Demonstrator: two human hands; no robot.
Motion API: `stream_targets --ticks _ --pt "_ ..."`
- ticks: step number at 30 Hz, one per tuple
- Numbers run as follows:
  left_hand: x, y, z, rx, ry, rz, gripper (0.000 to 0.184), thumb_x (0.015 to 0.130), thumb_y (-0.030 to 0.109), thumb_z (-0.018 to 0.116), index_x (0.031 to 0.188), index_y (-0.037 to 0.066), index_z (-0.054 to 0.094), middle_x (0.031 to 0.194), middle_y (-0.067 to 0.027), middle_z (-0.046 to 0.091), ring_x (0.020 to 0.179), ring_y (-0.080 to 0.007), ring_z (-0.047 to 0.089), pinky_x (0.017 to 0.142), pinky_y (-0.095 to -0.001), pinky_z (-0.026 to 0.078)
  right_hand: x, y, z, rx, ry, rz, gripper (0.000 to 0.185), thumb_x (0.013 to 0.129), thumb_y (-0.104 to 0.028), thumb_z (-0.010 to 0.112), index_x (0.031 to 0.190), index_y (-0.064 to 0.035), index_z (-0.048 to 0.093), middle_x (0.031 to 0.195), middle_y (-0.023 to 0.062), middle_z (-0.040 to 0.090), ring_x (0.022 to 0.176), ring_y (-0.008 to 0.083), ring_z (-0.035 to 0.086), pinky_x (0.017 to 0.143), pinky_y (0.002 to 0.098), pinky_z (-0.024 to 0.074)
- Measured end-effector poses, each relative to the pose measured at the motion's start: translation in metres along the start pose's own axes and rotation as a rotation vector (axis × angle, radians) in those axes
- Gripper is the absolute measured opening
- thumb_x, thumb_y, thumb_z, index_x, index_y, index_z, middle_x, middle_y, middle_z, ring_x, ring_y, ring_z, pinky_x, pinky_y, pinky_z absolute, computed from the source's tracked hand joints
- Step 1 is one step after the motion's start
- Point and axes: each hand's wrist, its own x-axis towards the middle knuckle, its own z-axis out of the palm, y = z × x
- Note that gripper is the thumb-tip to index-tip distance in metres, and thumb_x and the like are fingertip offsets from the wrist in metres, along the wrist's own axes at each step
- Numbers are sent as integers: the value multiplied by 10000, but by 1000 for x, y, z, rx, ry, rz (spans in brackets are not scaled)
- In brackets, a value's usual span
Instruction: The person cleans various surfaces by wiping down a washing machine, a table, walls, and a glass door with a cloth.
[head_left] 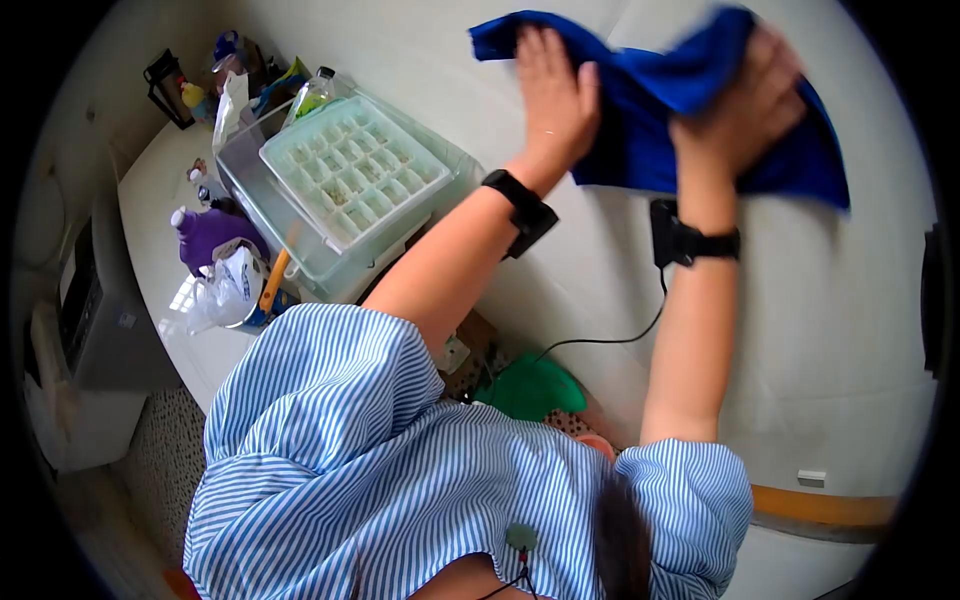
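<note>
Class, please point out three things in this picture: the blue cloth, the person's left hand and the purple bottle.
Blue cloth (638, 130): head view, on the middle of its fabric.
Left hand (553, 100): head view, on its back.
Purple bottle (212, 238): head view, on its body.

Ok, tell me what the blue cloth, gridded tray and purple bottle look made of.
Blue cloth: soft fabric with a mostly matte finish, shown by its loose folds; fibre unclear.
Gridded tray: probably plastic, pale and translucent, with thin, moulded-looking dividers.
Purple bottle: likely smooth plastic, given its even colour and rounded, moulded-looking body.
</note>
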Motion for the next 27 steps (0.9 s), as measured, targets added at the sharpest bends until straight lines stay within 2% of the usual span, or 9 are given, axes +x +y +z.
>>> stream_targets --ticks 2,3,4,7,11,14,18,20,27 --pt "-4 -43 -7 166 -3 160 640 919 244 508 1401 -136 330 1499 -383 215 1413 -521 179 1191 -507 125 14 -60 5 150 -202 95 492 929 -281 527 1353 -32 506 1369 193 509 1283 328 460 1104 418 344" --pt "-14 -57 -14 115 -72 246 614 898 210 526 1405 -97 363 1494 -356 259 1410 -496 216 1181 -503 160 -8 -61 35 194 -210 -294 529 828 -206 612 1338 -106 512 1468 68 449 1391 301 357 1088 522 305" --pt "-27 -65 -23 64 -141 333 598 877 175 544 1409 -58 397 1488 -330 303 1407 -471 254 1171 -499 195 -33 -77 46 279 -284 -334 491 852 -190 566 1338 -126 541 1504 44 428 1413 265 344 1092 504 322" --pt "-77 -61 -58 -240 -319 199 563 862 141 577 1398 19 454 1438 -225 441 1352 -392 389 1111 -486 308 -123 -98 69 846 -492 -225 523 898 -112 520 1411 -35 448 1400 186 504 1133 375 595 918 433 497" --pt "-149 -97 -83 38 -610 80 506 926 177 564 1383 0 439 1434 -248 403 1343 -437 349 1132 -492 249 -195 -84 36 744 -732 -340 503 900 -102 524 1385 22 472 1420 224 476 1292 350 483 1068 430 392" --pt "-135 -96 -59 -117 -384 -29 535 930 123 533 1427 -11 386 1509 -324 248 1426 -465 205 1176 -478 179 -166 -84 34 584 -617 -237 510 895 -101 527 1386 25 471 1496 221 387 1383 365 373 1128 456 313" --pt "-28 -99 12 234 15 -314 695 992 187 440 1521 -9 34 1584 -245 83 1441 -402 171 1193 -445 95 -41 -83 34 583 -266 -135 501 888 -149 561 1347 43 498 1514 201 368 1391 414 337 1141 484 286" --pt "50 -79 21 -677 305 -452 576 1027 278 421 1492 33 187 1548 -164 217 1421 -264 245 1181 -392 179 8 -82 41 656 -191 -297 444 855 -182 566 1256 9 584 1500 148 411 1380 357 375 1133 460 302" --pt "144 111 8 392 -87 462 556 829 242 518 1306 -43 523 1412 -234 455 1376 -352 341 1179 -465 168 72 24 3 426 222 -142 509 836 -132 582 1315 31 522 1459 316 358 1350 478 347 1121 507 286"
